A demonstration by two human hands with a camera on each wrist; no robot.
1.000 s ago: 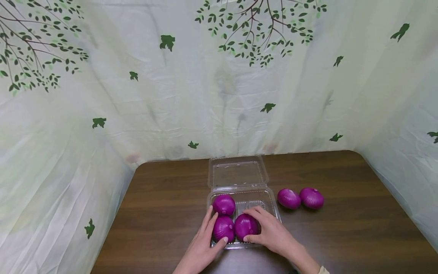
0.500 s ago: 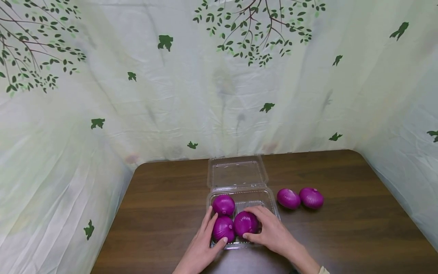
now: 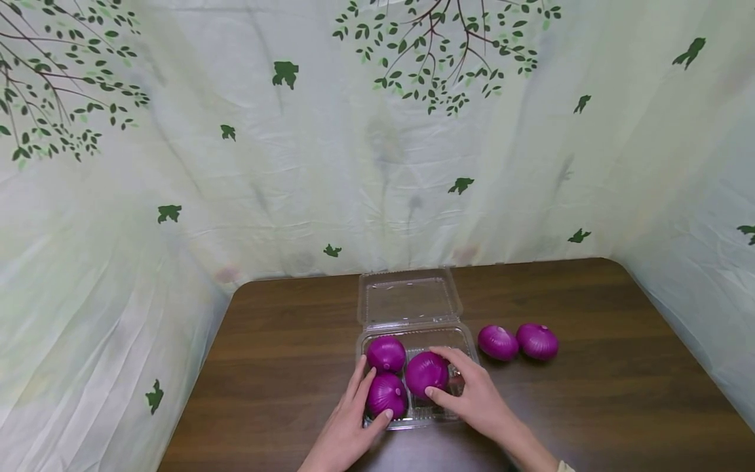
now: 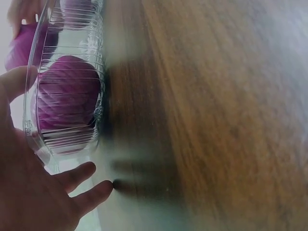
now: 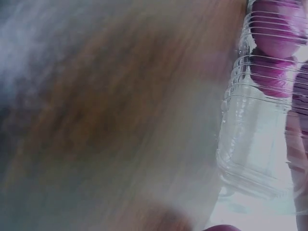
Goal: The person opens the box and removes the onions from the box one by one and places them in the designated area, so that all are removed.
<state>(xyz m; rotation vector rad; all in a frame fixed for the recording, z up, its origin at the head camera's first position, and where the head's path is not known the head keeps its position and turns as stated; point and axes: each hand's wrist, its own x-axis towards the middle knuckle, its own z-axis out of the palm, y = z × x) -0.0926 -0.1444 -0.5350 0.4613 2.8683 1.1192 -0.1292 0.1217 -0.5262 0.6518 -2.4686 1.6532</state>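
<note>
A clear plastic clamshell container [image 3: 444, 337] lies with its lid [image 3: 409, 298] folded back on the table. Two red onions, a rear one [image 3: 386, 354] and a front one [image 3: 387, 395], sit along its left side. My right hand [image 3: 480, 403] grips a third red onion [image 3: 426, 374] between thumb and fingers, over the container's right half. My left hand [image 3: 348, 423] rests spread against the container's front left corner, beside the front onion. In the left wrist view, its thumb [image 4: 20, 82] touches the rim and two fingers extend straight. The onion's underside is hidden in the head view.
Two more red onions, a nearer one [image 3: 498, 342] and another [image 3: 537, 341], lie on the brown wooden table [image 3: 619, 380] right of the container. A pale curtain with leaf prints [image 3: 377, 164] hangs behind the table and along both sides.
My right hand has shifted the gripped onion slightly back and right, a little apart from the front left onion. My left hand has stayed in place.
</note>
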